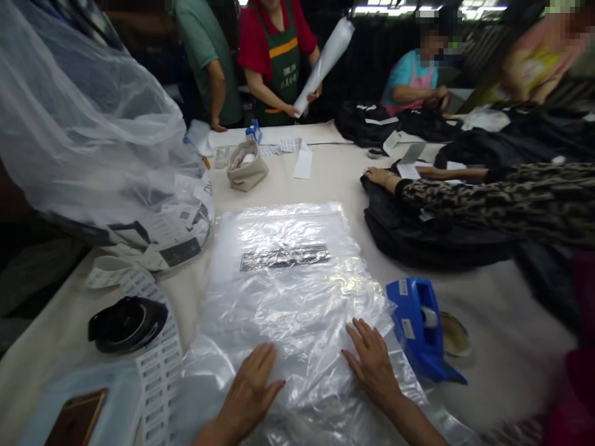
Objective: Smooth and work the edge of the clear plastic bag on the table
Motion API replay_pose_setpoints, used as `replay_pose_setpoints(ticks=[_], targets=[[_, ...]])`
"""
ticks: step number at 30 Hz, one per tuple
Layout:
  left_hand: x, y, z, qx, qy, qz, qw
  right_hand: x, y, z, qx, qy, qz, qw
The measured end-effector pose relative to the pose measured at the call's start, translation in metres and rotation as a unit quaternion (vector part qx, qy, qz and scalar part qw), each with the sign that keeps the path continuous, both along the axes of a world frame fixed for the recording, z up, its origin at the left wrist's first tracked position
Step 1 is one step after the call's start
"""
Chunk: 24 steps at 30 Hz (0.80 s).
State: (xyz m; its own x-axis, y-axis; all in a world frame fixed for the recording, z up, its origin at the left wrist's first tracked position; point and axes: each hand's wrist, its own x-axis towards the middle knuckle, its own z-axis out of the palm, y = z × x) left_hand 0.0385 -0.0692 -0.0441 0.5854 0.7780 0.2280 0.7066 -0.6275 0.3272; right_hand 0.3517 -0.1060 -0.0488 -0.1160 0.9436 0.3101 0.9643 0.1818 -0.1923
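Note:
A stack of clear plastic bags [288,291] lies flat on the cream table in front of me, with a dark printed strip [284,256] across its upper part. My left hand [251,390] rests flat on the near edge of the plastic, fingers together and stretched out. My right hand [372,362] lies flat on the plastic a little to the right, fingers spread. Neither hand holds anything.
A blue tape dispenser [421,328] stands right of my right hand. A black object [126,323], label strips [158,365] and a phone [77,421] lie at left. A big bag of goods [93,136] fills the far left. Co-workers handle dark garments [418,229] at right and back.

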Motion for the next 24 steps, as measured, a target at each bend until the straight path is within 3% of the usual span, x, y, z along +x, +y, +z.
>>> replay_pose_setpoints(ticks=[3,5,8,10,14,19,22,24], targets=[[0.068,0.009,-0.011,-0.095,-0.073,0.009,0.993,0.006,-0.002,-0.005,0.026,0.004,-0.089,0.996],[0.117,0.017,-0.009,-0.205,-0.096,0.067,0.972,0.008,-0.007,-0.012,0.021,0.016,-0.120,0.992],[0.173,0.031,0.006,-0.365,-0.143,0.187,0.901,0.009,-0.019,-0.022,0.013,0.071,-0.148,0.986],[0.194,0.041,0.017,-0.438,-0.170,0.243,0.849,0.008,-0.025,-0.027,0.003,0.124,-0.168,0.978],[0.206,0.048,0.025,-0.485,-0.235,0.320,0.779,0.009,-0.028,-0.028,-0.017,0.221,-0.203,0.954],[0.197,0.041,0.011,-0.537,-0.352,0.314,0.700,0.010,-0.014,-0.008,-0.034,0.349,-0.284,0.892],[0.191,0.038,0.007,-0.542,-0.375,0.297,0.691,0.004,-0.003,0.011,-0.065,0.422,-0.306,0.851],[0.189,0.037,0.009,-0.534,-0.365,0.281,0.709,-0.003,0.005,0.020,-0.091,0.447,-0.316,0.832]])
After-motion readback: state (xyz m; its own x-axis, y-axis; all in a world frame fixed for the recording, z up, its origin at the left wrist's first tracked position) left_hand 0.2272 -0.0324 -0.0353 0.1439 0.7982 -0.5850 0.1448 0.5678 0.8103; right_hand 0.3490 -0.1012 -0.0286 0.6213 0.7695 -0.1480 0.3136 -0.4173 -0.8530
